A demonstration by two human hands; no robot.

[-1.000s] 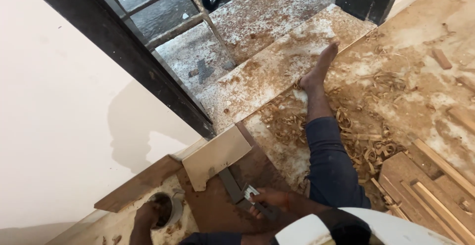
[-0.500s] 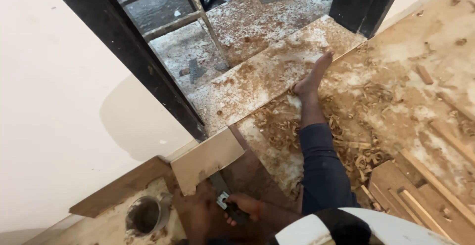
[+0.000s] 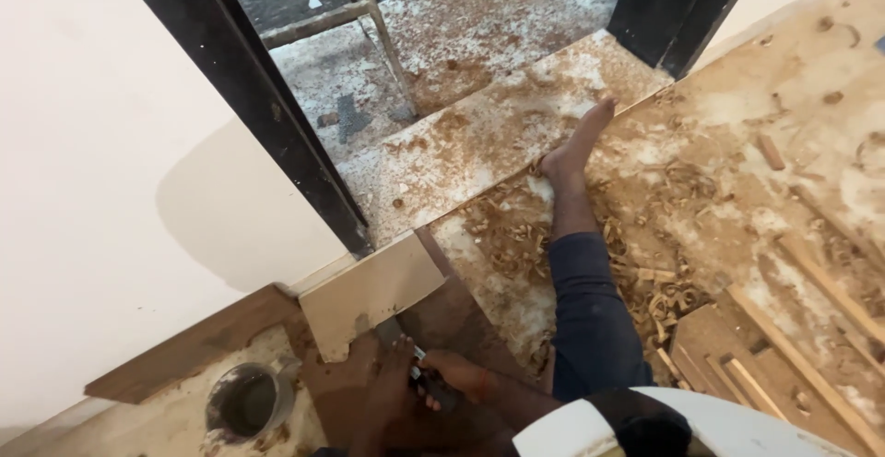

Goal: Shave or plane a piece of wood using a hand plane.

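Observation:
My right hand [image 3: 458,376] is shut on the handle of a flat metal blade tool [image 3: 391,332]. The blade tip lies against the lower edge of a pale wooden board piece [image 3: 373,293]. My left hand [image 3: 389,392] rests on a dark brown board [image 3: 454,320] just left of the tool, fingers pointing at the blade. The pale piece lies on the dark board's upper end, near the door frame. My bare-footed leg [image 3: 590,300] in dark trousers stretches out to the right of the boards.
A round tin [image 3: 245,403] with grey paste stands at the lower left beside a brown wood strip [image 3: 189,356]. Wood shavings [image 3: 516,236] litter the floor. Wooden slats [image 3: 802,346] lie at the right. A black door frame [image 3: 267,116] and a ladder [image 3: 369,14] stand beyond.
My left hand has moved right, from the round tin to the dark board beside the tool. My right hand with the tool has shifted left and a little up, towards the pale piece.

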